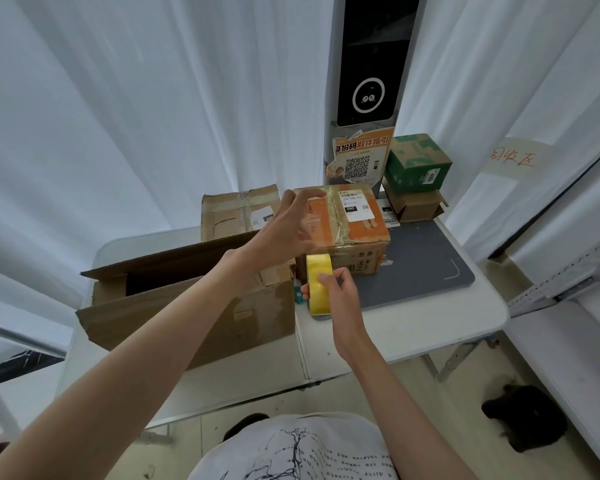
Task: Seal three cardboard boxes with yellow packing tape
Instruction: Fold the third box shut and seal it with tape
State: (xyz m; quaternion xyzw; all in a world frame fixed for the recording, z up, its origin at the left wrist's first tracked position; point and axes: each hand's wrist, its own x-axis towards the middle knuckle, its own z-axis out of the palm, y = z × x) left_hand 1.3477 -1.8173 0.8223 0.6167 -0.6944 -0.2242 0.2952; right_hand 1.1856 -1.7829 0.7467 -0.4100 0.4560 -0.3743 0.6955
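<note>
Right hand [340, 292] is grasping the yellow tape roll [319, 285], fingers curled around it edge-on, just above the white table [430, 327] in front of the orange box [347, 223]. Left hand [288, 226] is up over the near-left corner of that orange box with the fingers spread and relaxed, holding nothing as far as I can tell. It might be reaching for the tape end, but I can't see any strip pulled out yet.

The big box [194, 299] on the left is wide open, flaps up, so that one clearly isn't sealed. Behind it sits a worn brown box [236, 213] with old tape on it. The orange box already has clear-ish tape over its top seam, no yellow that I can make out. So I'd say the sealing is at the very start.

Tips for this step, just my take:
- Find the loose end first. Turn the roll with the right hand and pick at it with a left fingernail.
- Pull out a decent length before sticking it, and keep it taut so it doesn't fold on itself.
- Close the flaps flat and hold them down with the free hand, or the seam will gape.
- Start the strip a bit down the side wall, run it over the seam, finish down the far side.

There's a small teal thing [299, 295] by the roll; I can't tell what it is.
</note>
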